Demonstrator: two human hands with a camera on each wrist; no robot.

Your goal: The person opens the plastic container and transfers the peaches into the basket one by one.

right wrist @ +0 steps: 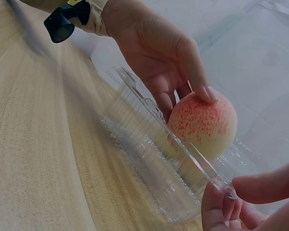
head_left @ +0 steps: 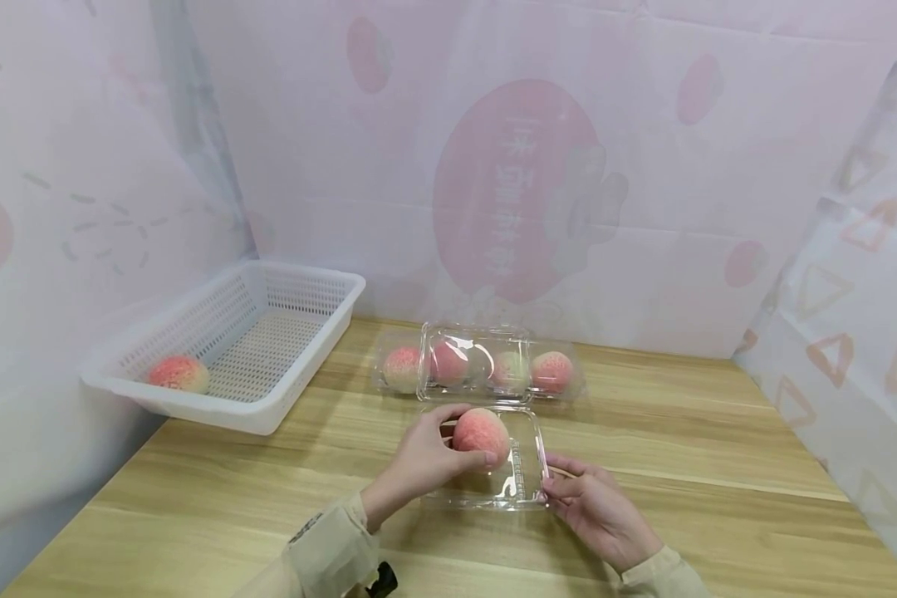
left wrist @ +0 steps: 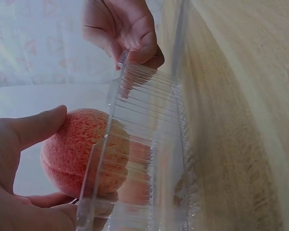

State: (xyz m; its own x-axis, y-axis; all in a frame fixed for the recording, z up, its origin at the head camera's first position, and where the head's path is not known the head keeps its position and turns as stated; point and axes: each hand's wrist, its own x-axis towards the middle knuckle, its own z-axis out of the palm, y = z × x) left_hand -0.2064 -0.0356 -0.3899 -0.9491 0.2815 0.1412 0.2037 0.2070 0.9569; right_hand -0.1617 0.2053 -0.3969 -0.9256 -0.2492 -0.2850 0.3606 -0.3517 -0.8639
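A pink and cream peach is gripped between the thumb and fingers of my left hand. It hangs at the mouth of a clear plastic clamshell box, partly below the rim, as the left wrist view shows. My right hand pinches the box's right edge between thumb and fingers; in the right wrist view the thumb lies on the rim corner. The box's lid stands folded back at the far side. Whether the peach touches the box floor is hard to tell.
Behind the lid, more clear packaging holds several peaches in a row. At the left a white perforated basket contains one peach. Printed cloth walls the wooden table at the back and sides.
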